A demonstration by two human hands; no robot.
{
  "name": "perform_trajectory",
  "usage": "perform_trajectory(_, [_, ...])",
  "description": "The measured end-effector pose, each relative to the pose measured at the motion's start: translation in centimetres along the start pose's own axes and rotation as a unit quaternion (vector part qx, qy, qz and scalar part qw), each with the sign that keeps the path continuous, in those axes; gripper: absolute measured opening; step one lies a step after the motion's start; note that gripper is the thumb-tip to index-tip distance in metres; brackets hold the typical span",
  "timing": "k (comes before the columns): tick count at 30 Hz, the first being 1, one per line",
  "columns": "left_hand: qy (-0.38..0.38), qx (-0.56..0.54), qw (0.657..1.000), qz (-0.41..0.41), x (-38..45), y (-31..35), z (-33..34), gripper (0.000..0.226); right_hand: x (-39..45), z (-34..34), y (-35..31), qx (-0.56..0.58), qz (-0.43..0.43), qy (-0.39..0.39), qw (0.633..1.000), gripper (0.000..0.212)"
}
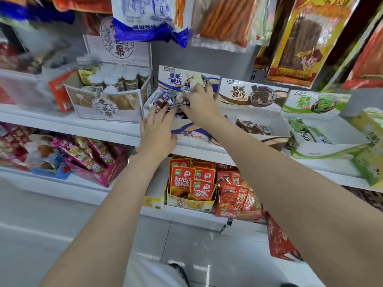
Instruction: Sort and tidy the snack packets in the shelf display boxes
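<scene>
A white and blue display box (pixel 187 131) stands on the middle shelf, its lid flap (pixel 176 78) upright behind. Several small blue and white snack packets (pixel 165 100) lie bunched at its left end. My right hand (pixel 200 103) reaches into the box and grips a bundle of these packets from above. My left hand (pixel 158 132) rests at the box's front left corner, fingers straight and spread, fingertips touching the packets. To the right stand a matching brown box (pixel 275 123) holding dark packets (pixel 251 126) and a green box (pixel 335 151) with green packets (pixel 304 132).
A box of capped tubes (pixel 107 98) stands left of the blue box. The lower shelf holds red packets in a yellow box (pixel 190 200) and pink packets (pixel 89 152). Large bags (pixel 149 19) hang overhead. Grey floor tiles lie below.
</scene>
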State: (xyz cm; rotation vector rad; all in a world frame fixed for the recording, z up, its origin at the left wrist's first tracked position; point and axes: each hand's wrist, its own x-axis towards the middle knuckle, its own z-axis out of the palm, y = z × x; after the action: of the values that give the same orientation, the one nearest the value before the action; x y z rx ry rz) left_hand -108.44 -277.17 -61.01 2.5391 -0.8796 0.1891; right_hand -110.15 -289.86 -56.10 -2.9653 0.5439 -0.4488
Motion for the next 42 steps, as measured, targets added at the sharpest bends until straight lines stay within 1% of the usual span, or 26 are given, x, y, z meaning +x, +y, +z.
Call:
perform_trajectory(3, [0.055, -0.020, 0.998, 0.001, -0.2, 0.2, -0.4, 0.057, -1.0, -0.6, 0.5, 0.029, -0.028, -0.010, 0.999, 0.042])
perform_trajectory(4, [0.081, -0.026, 0.996, 0.003, -0.4, 0.4, -0.5, 0.053, -1.7, -0.9, 1.0, 0.050, -0.025, -0.002, 0.998, 0.043])
perform_trajectory(6, [0.122, -0.040, 0.992, 0.010, -0.9, 1.1, -0.8, 0.047, -3.7, -2.0, 2.5, 0.091, -0.009, 0.039, 0.995, 0.039])
perform_trajectory(8, [0.139, -0.052, 0.988, 0.037, -1.6, 2.3, -0.9, 0.042, -6.9, -3.3, 5.3, 0.142, 0.005, 0.068, 0.988, 0.032])
perform_trajectory(10, [0.134, -0.065, 0.986, 0.078, -2.5, 4.2, -0.4, 0.037, -11.0, -4.4, 9.2, 0.166, 0.008, 0.074, 0.983, 0.025])
perform_trajectory(13, [0.092, -0.063, 0.983, 0.146, -4.4, 7.3, 1.7, 0.036, -17.4, -5.6, 15.3, 0.156, 0.053, 0.053, 0.985, 0.022])
perform_trajectory(17, [-0.014, -0.051, 0.975, 0.215, -6.1, 12.2, 4.8, 0.040, -22.3, -6.0, 20.5, 0.164, 0.142, -0.032, 0.976, 0.024])
perform_trajectory(19, [-0.068, -0.055, 0.965, 0.249, -6.9, 14.7, 6.5, 0.040, -23.4, -5.0, 22.6, 0.169, 0.167, -0.095, 0.967, 0.022])
perform_trajectory(21, [-0.128, -0.036, 0.949, 0.287, -7.9, 16.8, 8.5, 0.044, -24.7, -3.1, 24.5, 0.117, 0.172, -0.179, 0.962, 0.023])
perform_trajectory(23, [-0.200, 0.002, 0.923, 0.328, -8.9, 18.3, 10.8, 0.053, -25.9, -0.9, 25.8, 0.048, 0.162, -0.259, 0.951, 0.028])
perform_trajectory(25, [-0.292, 0.036, 0.888, 0.354, -10.0, 18.8, 13.1, 0.063, -26.9, 1.9, 26.1, -0.019, 0.134, -0.345, 0.929, 0.030])
perform_trajectory(27, [-0.373, 0.076, 0.844, 0.378, -11.0, 18.6, 15.2, 0.071, -27.8, 5.2, 25.7, -0.081, 0.131, -0.386, 0.910, 0.030])
perform_trajectory(28, [-0.395, 0.092, 0.827, 0.389, -11.3, 18.4, 16.0, 0.073, -28.3, 6.9, 25.7, -0.103, 0.138, -0.398, 0.901, 0.031])
perform_trajectory(29, [-0.405, 0.099, 0.819, 0.394, -11.4, 18.2, 16.5, 0.075, -28.7, 8.3, 25.6, -0.124, 0.147, -0.411, 0.891, 0.032])
perform_trajectory(31, [-0.404, 0.106, 0.816, 0.400, -11.3, 17.8, 17.1, 0.076, -29.3, 10.3, 25.6, -0.147, 0.170, -0.423, 0.878, 0.032])
perform_trajectory(33, [-0.398, 0.109, 0.815, 0.406, -11.1, 17.6, 17.3, 0.076, -29.6, 11.1, 25.9, -0.162, 0.183, -0.401, 0.883, 0.031])
perform_trajectory(35, [-0.392, 0.102, 0.819, 0.406, -11.0, 17.3, 17.5, 0.078, -29.6, 11.3, 26.4, -0.164, 0.173, -0.380, 0.894, 0.030])
perform_trajectory(40, [-0.363, 0.095, 0.836, 0.401, -10.4, 18.4, 17.4, 0.069, -27.6, 9.2, 27.2, -0.060, 0.180, -0.394, 0.899, 0.031])
perform_trajectory(42, [-0.342, 0.106, 0.833, 0.421, -9.7, 19.2, 17.4, 0.068, -27.1, 8.5, 27.6, -0.027, 0.179, -0.421, 0.889, 0.029])
